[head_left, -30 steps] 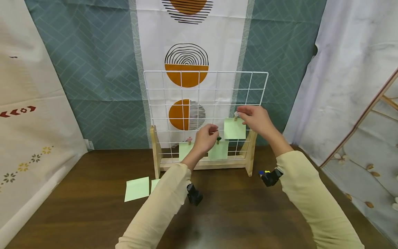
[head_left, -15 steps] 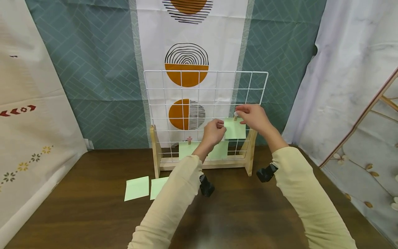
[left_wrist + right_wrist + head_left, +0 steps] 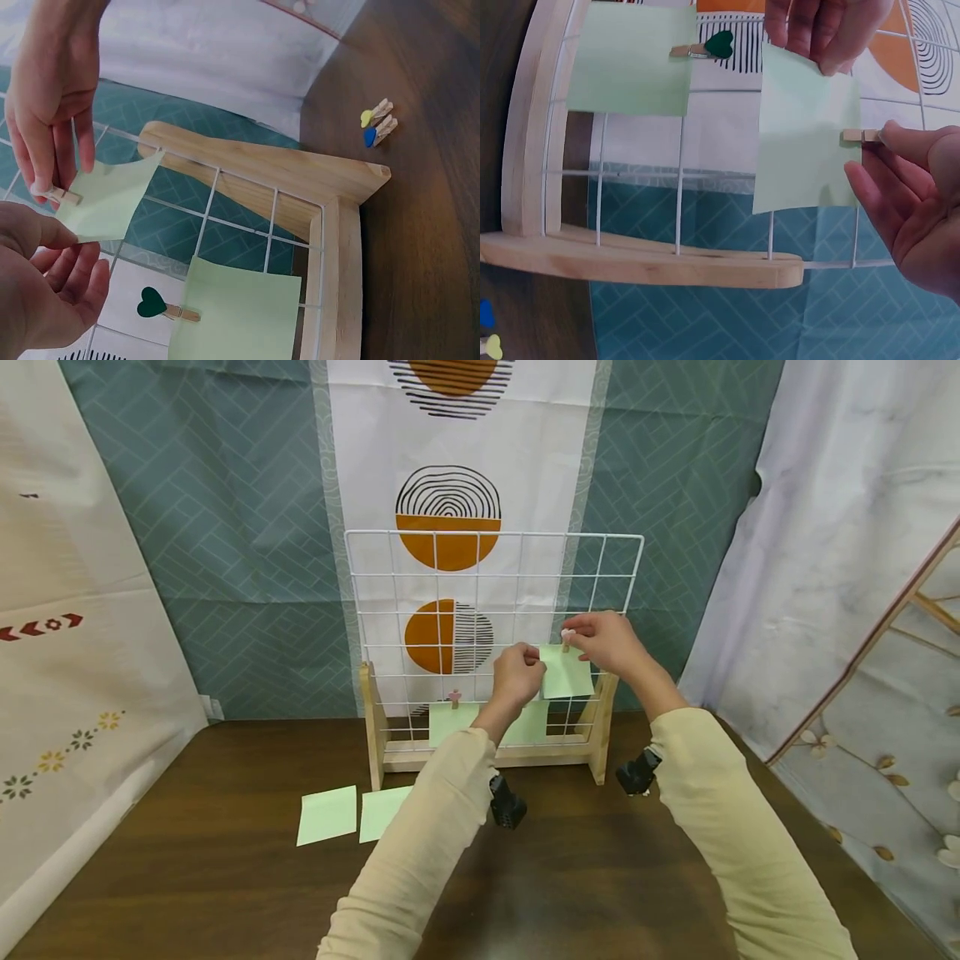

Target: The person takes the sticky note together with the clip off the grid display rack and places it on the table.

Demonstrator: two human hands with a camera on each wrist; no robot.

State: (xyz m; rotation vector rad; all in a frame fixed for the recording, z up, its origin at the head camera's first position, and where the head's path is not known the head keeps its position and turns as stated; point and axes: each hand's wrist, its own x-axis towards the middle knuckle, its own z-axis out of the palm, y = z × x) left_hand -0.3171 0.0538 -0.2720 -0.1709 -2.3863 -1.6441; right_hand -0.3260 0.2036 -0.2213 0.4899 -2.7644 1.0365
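A pale green paper square (image 3: 567, 672) hangs at the right of the white wire grid (image 3: 495, 575). My left hand (image 3: 517, 678) pinches its left edge between thumb and finger. At the top edge my right hand (image 3: 613, 643) pinches a small wooden clothespin (image 3: 861, 136) with a white ornament (image 3: 567, 634). The clothespin's jaws lie over the paper's edge. Lower on the grid, a second green paper (image 3: 236, 313) hangs from a clothespin with a green heart (image 3: 152, 302), partly hidden by my left hand in the head view. A third paper (image 3: 448, 723) hangs from a pink-topped clothespin (image 3: 454, 697).
The grid stands in a wooden base (image 3: 487, 760) on a dark table (image 3: 187, 877). Two green papers lie at the left, one of them (image 3: 327, 816) fully visible. Clothespins with a yellow heart (image 3: 367, 118) and a blue heart (image 3: 370, 136) lie right of the stand.
My left hand has moved right and up from near the lower papers to the upper paper's left edge and taken hold of it. My right hand has stayed at the clothespin.
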